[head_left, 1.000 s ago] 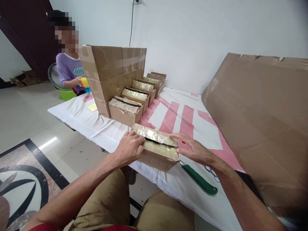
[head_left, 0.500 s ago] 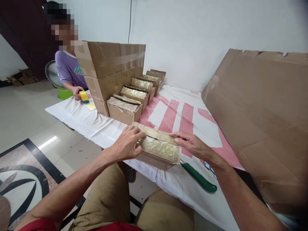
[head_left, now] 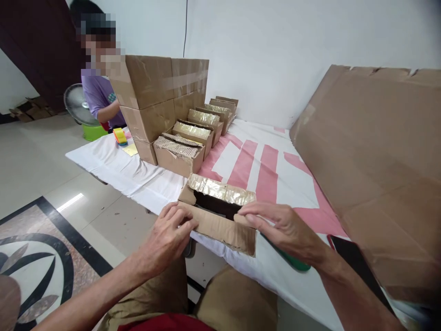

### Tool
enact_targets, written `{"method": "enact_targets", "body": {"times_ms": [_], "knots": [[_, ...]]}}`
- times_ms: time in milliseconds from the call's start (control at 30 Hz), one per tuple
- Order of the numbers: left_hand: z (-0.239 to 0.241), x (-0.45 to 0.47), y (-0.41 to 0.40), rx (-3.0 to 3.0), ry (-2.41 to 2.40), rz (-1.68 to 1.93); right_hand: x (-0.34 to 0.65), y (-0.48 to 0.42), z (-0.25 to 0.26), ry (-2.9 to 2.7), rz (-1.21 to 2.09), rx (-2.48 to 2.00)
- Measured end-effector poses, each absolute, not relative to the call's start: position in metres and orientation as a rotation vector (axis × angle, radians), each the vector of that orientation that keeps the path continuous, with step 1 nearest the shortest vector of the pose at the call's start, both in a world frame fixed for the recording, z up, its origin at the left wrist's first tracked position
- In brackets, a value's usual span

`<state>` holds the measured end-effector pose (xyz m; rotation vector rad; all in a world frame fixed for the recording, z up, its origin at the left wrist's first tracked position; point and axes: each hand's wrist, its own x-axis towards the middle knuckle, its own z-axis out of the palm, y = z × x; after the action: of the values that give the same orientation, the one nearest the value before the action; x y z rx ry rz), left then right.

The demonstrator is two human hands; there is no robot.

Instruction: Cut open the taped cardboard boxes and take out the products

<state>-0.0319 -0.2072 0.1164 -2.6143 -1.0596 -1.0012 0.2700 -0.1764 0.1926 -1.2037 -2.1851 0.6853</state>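
Observation:
In front of me at the table's near edge sits a small cardboard box (head_left: pixel 220 230), its top flaps lifted apart and a dark gap showing inside. Shiny clear tape covers its back flap. My left hand (head_left: pixel 174 232) is closed on the left end of the front flap, fingers curled over the edge. At the other end, my right hand (head_left: pixel 280 230) pinches the short right flap between thumb and fingers. Beneath my right hand lies a green handle (head_left: pixel 299 264), partly hidden. The box's contents are too dark to make out.
Stacked sealed cartons (head_left: pixel 151 87) stand at the left beside a row of open cardboard boxes (head_left: pixel 179 163). A tape roll (head_left: pixel 120 136) lies near a seated co-worker (head_left: pixel 98 99). On the right are a dark phone-like slab (head_left: pixel 354 259) and a large cardboard sheet (head_left: pixel 375 161).
The front box's taped flaps have come apart and the front flap is folded toward me. Both my hands moved slightly nearer. The co-worker's hand has left the tape roll.

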Motion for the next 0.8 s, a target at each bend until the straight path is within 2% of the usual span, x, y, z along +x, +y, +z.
{"method": "enact_targets", "body": {"times_ms": [200,367,533,700,800], "knots": [[0.103,-0.03,-0.212,-2.652,-1.155,-1.135,0.242,-0.172,0.18,-2.612,0.479,-1.328],[0.104,-0.026,-0.202,-2.604,-1.233,-1.101,0.237,-0.173,0.163,-2.741,-0.018,-1.39],[0.101,-0.02,-0.19,-2.561,-1.28,-0.983,0.241,-0.164,0.158,-2.596,-0.449,-1.39],[0.097,-0.021,-0.189,-2.57,-1.281,-1.028,0.253,-0.133,0.156,-2.519,-0.527,-1.493],[0.093,-0.022,-0.191,-2.564,-1.282,-1.049,0.26,-0.115,0.149,-2.581,-0.347,-1.548]]}}
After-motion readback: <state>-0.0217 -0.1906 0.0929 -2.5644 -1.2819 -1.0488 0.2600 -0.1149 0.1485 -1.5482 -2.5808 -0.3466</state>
